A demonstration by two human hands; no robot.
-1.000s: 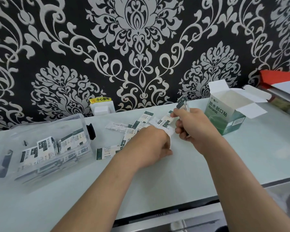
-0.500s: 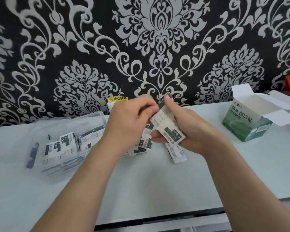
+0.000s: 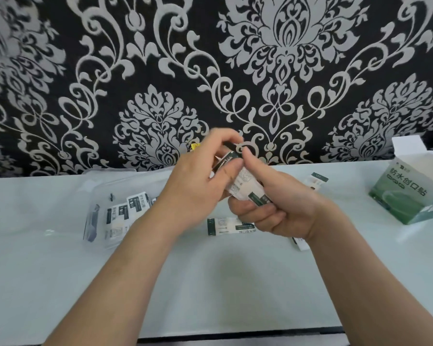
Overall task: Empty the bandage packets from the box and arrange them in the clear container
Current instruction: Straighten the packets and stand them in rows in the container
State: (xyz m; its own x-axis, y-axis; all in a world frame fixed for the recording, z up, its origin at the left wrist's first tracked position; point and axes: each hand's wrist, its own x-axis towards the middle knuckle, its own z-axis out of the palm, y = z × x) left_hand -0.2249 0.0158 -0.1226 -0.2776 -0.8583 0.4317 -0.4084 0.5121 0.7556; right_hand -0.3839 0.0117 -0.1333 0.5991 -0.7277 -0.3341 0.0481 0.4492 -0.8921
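Gripping packets (image 3: 245,186), left hand (image 3: 198,193), right hand (image 3: 286,208) — container (image 3: 96,193) half-hidden, box (image 3: 408,199) cropped

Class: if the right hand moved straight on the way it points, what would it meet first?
Probably the left hand, which grips the same bunch of packets just ahead of the right hand; depth is unclear from this one view.

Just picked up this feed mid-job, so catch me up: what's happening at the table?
A person holds a small stack of bandage packets above the table, left hand pinching its top, right hand cupping it from below. The clear container on the left holds several packets; a few loose packets lie on the table under the hands. The open green box stands at the right.
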